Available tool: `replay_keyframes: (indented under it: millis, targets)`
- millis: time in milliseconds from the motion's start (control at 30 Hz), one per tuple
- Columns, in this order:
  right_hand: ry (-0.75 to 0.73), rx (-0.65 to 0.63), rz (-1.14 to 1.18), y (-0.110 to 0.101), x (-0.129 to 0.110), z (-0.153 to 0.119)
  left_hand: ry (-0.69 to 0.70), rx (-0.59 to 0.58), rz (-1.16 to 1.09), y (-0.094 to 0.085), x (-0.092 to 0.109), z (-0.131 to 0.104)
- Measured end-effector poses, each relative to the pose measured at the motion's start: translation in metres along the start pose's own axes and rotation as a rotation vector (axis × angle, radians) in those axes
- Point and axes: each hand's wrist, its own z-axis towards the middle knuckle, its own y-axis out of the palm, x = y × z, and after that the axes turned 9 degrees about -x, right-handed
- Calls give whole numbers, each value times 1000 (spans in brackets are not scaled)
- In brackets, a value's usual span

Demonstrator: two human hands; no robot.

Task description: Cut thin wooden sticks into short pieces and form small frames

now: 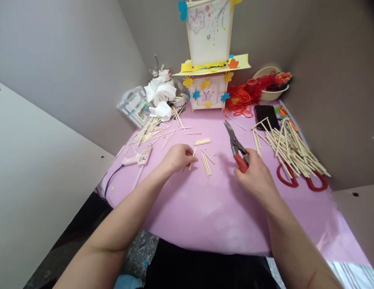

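My left hand [178, 157] is closed with its fingertips pinching a short wooden stick [192, 159] just above the pink tabletop [205, 216]. My right hand [255, 172] is wrapped round the red handles of metal snips [233, 140], whose blades point up and away. Between the hands lie several cut sticks [206, 165] side by side, with one slanted stick [207, 156] near them. A small bundle of short sticks [202, 141] rests a little farther back.
A paper-and-stick lantern [208, 38] stands at the back. At the left are a glue gun [141, 157], loose sticks [149, 130] and a marker case [135, 107]. Rightward lie a stick pile [295, 150], red-handled scissors [316, 182], a black phone [266, 116] and red cord [239, 100].
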Motion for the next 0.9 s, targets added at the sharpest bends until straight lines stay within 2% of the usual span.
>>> replay_keyframes:
  millis: [100,200,267,433,700,900]
  targets:
    - [-6,-8,-4,0,-1,-2,36,-104,18,21,14,8]
    - [-6,-11,-15,1,-1,-4,33,-95,80,37,15,17]
    - [-9,-13,-22,1,0,-5,12,-89,104,42,12,19]
    - [-39,-5,-22,2,0,-6,-35,-108,175,38,10,19]
    - [-70,-1,-28,4,1,-7,-106,-229,376,34,36,30]
    - [-61,-27,-19,3,-2,-10,-136,-217,508,37,43,40]
